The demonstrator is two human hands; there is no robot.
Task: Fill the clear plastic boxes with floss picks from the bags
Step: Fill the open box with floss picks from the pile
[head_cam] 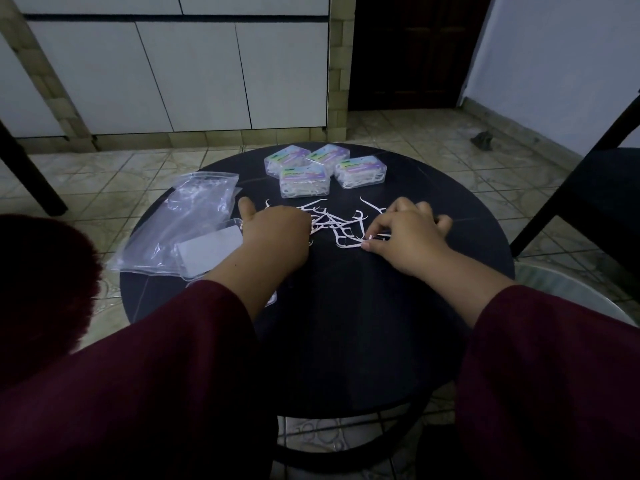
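Several white floss picks (337, 223) lie scattered on the round black table (346, 306), between my hands. My left hand (277, 233) rests curled over the left part of the pile; its fingertips are hidden, thumb sticking out. My right hand (407, 233) pinches a few floss picks at the pile's right edge. Several clear plastic boxes (304, 180) with colourful labels, holding floss picks, stand closed at the table's far side. A clear plastic bag (187, 216) lies at the left, with another clear box (211, 251) on it near my left wrist.
A dark chair (588, 188) stands to the right of the table and a dark leg (31, 174) at the left. Tiled floor surrounds the table. White cabinet doors (173, 74) line the back wall.
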